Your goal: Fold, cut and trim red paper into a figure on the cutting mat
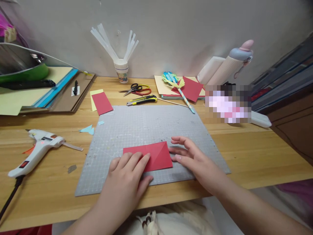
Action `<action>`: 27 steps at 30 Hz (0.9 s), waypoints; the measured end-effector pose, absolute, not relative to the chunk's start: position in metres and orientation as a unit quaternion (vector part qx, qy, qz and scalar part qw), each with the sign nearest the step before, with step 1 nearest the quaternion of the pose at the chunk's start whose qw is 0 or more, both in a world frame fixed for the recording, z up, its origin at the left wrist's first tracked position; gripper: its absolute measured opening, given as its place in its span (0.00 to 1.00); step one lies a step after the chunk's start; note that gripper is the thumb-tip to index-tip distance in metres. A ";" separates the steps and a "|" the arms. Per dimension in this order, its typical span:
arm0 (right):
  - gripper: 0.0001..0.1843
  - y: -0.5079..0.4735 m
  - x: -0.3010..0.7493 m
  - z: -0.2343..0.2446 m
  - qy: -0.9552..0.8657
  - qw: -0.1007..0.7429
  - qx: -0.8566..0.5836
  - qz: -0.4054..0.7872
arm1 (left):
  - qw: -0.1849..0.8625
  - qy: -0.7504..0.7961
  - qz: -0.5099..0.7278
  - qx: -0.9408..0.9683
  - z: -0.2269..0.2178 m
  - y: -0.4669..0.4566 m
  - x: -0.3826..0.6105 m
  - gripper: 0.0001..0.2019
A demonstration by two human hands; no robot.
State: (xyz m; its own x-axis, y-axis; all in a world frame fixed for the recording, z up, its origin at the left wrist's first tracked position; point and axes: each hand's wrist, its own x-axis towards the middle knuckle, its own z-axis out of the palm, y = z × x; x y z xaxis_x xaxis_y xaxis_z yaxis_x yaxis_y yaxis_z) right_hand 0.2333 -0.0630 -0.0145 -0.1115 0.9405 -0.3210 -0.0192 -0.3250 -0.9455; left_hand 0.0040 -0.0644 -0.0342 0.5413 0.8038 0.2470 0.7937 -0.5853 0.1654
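Observation:
A folded red paper rectangle (160,156) lies on the grey cutting mat (137,124), with a diagonal crease across its right part. My left hand (129,169) rests on the paper's left part, its fingers lying over the sheet and covering some of it. Beside the right edge is my right hand (193,158), its fingers apart and curved toward the paper, with nothing between them. Whether a fingertip of that hand touches the edge, I cannot tell.
A white hot glue gun (39,147) lies at left. Behind the mat are a box cutter (141,100), scissors (135,88), paper cups (121,70) with glue sticks, and a paper flower (171,78). Another red paper piece (102,103) overlaps the mat's far left corner.

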 end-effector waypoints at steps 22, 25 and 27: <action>0.22 -0.094 0.212 -0.020 -0.864 0.320 -0.387 -0.044 | 0.633 0.549 0.447 0.314 -0.005 -0.046 -0.005 0.15; 0.22 -0.096 0.210 -0.028 -0.860 0.298 -0.407 -0.070 | 0.640 0.554 0.426 0.321 -0.009 -0.048 -0.003 0.16; 0.23 -0.096 0.210 -0.032 -0.857 0.296 -0.419 -0.045 | 0.627 0.557 0.408 0.360 -0.012 -0.050 -0.005 0.15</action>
